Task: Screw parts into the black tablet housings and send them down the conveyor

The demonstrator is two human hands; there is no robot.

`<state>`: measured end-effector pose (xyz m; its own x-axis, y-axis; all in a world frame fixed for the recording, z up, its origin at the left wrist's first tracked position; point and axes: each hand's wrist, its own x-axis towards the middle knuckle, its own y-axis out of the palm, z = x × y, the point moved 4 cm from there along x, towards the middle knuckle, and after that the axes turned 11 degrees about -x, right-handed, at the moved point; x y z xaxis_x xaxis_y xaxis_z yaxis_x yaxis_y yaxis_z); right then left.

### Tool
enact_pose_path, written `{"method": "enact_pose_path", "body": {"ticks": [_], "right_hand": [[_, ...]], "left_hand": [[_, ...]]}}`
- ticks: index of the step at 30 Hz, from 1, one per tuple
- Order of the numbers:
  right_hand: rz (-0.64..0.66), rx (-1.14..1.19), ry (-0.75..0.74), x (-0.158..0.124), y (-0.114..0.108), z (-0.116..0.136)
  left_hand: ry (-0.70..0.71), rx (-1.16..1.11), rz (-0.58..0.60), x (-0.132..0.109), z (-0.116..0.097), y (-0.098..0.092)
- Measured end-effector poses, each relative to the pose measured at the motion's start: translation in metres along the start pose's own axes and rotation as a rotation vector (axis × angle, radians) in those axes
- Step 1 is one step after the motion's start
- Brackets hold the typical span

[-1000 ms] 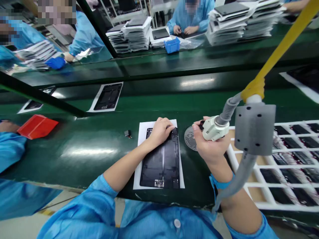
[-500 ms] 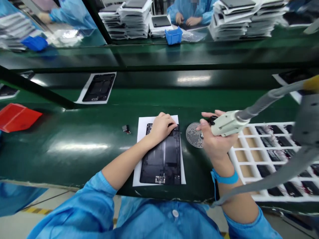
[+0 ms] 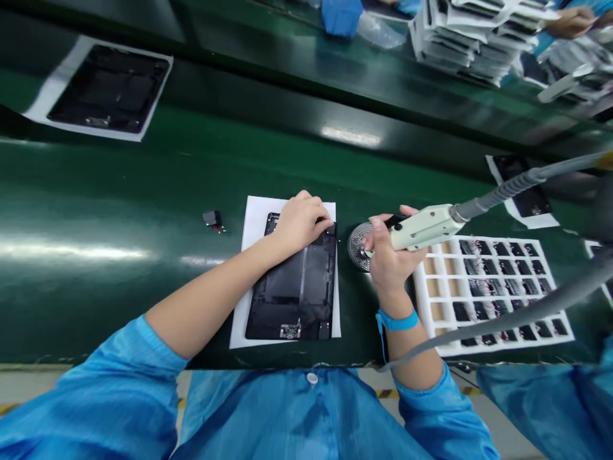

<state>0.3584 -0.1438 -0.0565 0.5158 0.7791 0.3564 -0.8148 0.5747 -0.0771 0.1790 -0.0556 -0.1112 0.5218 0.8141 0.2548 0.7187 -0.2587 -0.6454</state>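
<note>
A black tablet back shell (image 3: 297,291) lies on a white sheet (image 3: 253,217) on the green belt. My left hand (image 3: 301,220) rests on the shell's upper edge with fingers curled and pressed down. My right hand (image 3: 389,255) is closed round a cream electric screwdriver (image 3: 424,227) with a grey hose. The driver's tip points down at a round perforated metal screw dish (image 3: 357,239) just right of the shell.
A white compartment tray (image 3: 483,284) with several small dark parts sits to the right. A small black part (image 3: 211,219) lies left of the sheet. Another shell on paper (image 3: 108,89) is far left, one more (image 3: 522,188) far right. Stacked trays (image 3: 472,35) and a blue bin (image 3: 341,14) stand beyond.
My view tipped down and shifted right. My right hand brought the screwdriver lower, over the screw dish. My left hand stayed on the shell's top edge.
</note>
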Motion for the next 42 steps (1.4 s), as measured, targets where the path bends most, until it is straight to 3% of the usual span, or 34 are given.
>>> {"method": "enact_pose_path", "body": {"ticks": [10, 15, 18, 25, 42], "right_hand": [[0.029, -0.008, -0.035, -0.001, 0.000, -0.003], [-0.036, -0.008, -0.100, 0.010, 0.002, 0.021], [-0.059, 0.000, -0.131, 0.021, 0.019, 0.030], [0.007, -0.097, -0.104, 0.029, 0.062, -0.003], [0.054, -0.120, -0.141, 0.026, 0.067, -0.019]], "left_hand": [[-0.030, -0.012, -0.007, 0.000, -0.001, 0.001], [-0.068, 0.009, 0.028, 0.002, -0.006, 0.000], [-0.079, 0.028, 0.045, 0.003, -0.008, 0.000], [-0.054, 0.016, 0.030, 0.003, -0.010, 0.001], [-0.094, 0.044, 0.034, 0.006, -0.012, 0.006]]}}
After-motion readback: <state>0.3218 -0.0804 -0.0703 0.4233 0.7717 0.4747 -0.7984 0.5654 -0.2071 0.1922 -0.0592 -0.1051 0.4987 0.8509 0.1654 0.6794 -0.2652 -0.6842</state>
